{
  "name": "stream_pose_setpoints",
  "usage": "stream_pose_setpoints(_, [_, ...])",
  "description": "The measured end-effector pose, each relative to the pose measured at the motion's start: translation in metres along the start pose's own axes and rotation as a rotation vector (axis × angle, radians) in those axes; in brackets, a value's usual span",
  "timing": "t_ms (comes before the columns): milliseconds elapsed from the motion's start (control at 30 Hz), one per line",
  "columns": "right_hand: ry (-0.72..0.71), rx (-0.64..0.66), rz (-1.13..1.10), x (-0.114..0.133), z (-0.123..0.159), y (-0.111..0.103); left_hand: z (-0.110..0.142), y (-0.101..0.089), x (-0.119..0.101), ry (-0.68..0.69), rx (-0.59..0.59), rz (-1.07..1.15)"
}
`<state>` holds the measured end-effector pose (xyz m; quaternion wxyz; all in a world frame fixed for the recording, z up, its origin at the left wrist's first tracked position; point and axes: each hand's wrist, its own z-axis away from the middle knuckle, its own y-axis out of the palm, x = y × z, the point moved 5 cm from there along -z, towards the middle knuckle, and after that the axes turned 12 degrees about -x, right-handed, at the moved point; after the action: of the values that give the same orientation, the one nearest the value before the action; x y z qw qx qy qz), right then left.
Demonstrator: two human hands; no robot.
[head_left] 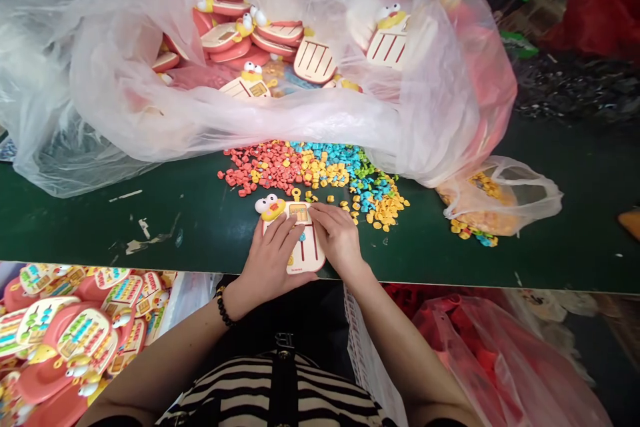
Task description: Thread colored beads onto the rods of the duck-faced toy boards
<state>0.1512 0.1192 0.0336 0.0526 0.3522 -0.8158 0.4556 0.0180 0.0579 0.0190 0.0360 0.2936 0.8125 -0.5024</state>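
Observation:
A cream-coloured toy board [313, 255] with a duck face, bulging white eyes, a small window and red slots lies on the green table near its front edge. My left hand [273, 250] lies across its left side, fingers over the front and thumb along the lower edge, holding it. A blue piece [301, 237] sits in a slot beside the left fingertips, and a yellow piece [291, 259] shows lower left. My right hand [339, 233] is at the board's upper right, fingers bent and pinched together; whatever is between them is hidden.
Loose red pieces [270, 170], yellow pieces [325, 170] and blue pieces [370, 193] lie beyond the board. A large clear bag [320, 120] of boards stands behind them. A small bag [500, 203] of yellow pieces is at right. Filled boards [85, 333] are piled lower left.

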Motion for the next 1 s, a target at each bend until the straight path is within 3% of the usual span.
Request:
stream_pose_setpoints(200, [0.055,-0.036,-0.041,0.017,0.019,-0.01,-0.001,0.001,0.0,-0.013,-0.013,-0.013])
stream_pose_setpoints(333, [0.0,0.087,-0.101,0.03,0.027,-0.016,-0.002,-0.001,-0.003,0.023,-0.029,-0.029])
stream_pose_setpoints(433, [-0.039,0.151,-0.165,0.016,0.007,-0.02,-0.004,-0.003,-0.004,0.027,0.016,-0.054])
stream_pose_setpoints(533, [0.051,0.045,0.018,-0.021,-0.036,-0.019,-0.006,-0.003,-0.005,0.034,0.066,-0.072])
stream_pose_setpoints(667, [0.085,0.236,0.31,-0.044,-0.081,0.008,-0.006,-0.003,-0.005,0.035,0.054,-0.071])
stream_pose_setpoints(800, [0.059,0.373,0.476,-0.04,-0.093,0.02,-0.005,-0.002,-0.003,0.035,0.029,-0.049])
stream_pose_setpoints(1000, [0.101,0.484,0.567,-0.041,-0.096,0.014,-0.004,-0.002,-0.001,0.034,0.016,-0.031])
